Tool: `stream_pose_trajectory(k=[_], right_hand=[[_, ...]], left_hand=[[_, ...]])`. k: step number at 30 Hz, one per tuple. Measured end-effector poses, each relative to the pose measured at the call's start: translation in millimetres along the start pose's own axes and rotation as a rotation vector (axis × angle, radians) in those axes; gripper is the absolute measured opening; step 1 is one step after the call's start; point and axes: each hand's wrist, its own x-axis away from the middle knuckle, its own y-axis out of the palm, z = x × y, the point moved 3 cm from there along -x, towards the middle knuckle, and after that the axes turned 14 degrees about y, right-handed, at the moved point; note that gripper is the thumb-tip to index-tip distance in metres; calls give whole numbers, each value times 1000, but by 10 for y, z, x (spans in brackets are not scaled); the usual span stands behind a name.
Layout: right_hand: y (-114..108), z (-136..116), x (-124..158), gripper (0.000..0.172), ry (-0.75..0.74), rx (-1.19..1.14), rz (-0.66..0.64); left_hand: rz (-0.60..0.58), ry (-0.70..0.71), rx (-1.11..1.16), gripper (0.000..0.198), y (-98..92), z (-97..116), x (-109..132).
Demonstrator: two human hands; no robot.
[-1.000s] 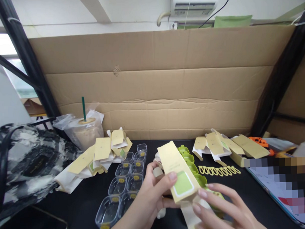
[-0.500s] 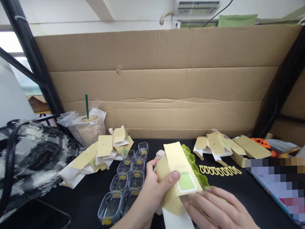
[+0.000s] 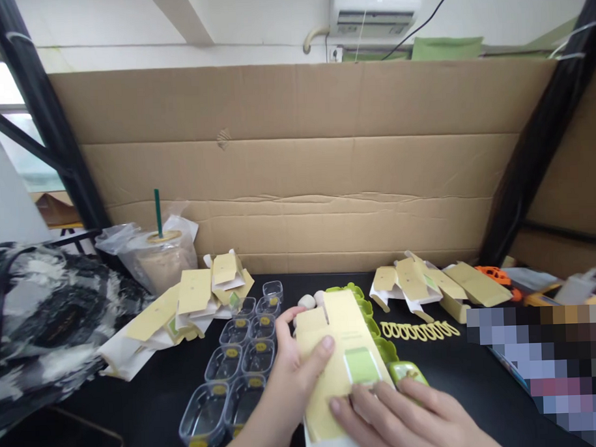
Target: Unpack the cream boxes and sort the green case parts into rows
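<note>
A pale yellow cardboard box [image 3: 316, 379] with a green window-like patch is between my hands at the front centre. My left hand [image 3: 303, 373] wraps its left side, the thumb lying across the face. My right hand [image 3: 397, 409] has its fingers bent over the lower right part, just under the green patch. A white part of the box shows at the bottom. Behind the box runs a row of green scalloped pieces [image 3: 385, 351], with a green lidded container [image 3: 408, 373] by my right fingers. Whitish round objects [image 3: 307, 301] show beyond my left fingertips.
Clear plastic containers [image 3: 224, 363] with yellow labels stand in two columns at left. Opened cardboard boxes lie left [image 3: 195, 292] and right [image 3: 412, 278]. A row of yellow rings [image 3: 421, 330] lies at right. A bagged drink cup [image 3: 165, 257] and a dark bag [image 3: 61, 310] stand far left.
The box has turned and opened out, showing a wider yellow face. My right fingers have moved from its lower edge up onto the face. The view has shifted slightly.
</note>
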Motion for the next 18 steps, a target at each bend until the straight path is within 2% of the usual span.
stream_pose_trajectory(k=[3, 6, 8, 9, 11, 15, 18], right_hand=[[-69, 269, 55, 44, 21, -1, -13], [-188, 776, 114, 30, 142, 132, -65], [-277, 1194, 130, 20, 296, 336, -38], [-299, 1420, 141, 20, 436, 439, -72], [-310, 1785, 176, 24, 550, 522, -97], [-118, 2274, 391, 27, 635, 555, -228], [101, 2455, 639, 27, 703, 537, -348]], left_hand=[[1, 10, -4, 71, -7, 45, -37], [-16, 17, -19, 77, -30, 59, -95], [-26, 13, -25, 73, -51, 52, -125], [-33, 10, -24, 68, -59, 48, -133], [-54, 6, -25, 54, -68, 46, -131], [-112, -26, -56, 39, -63, 52, -90], [-174, -44, -64, 39, -50, 49, -69]])
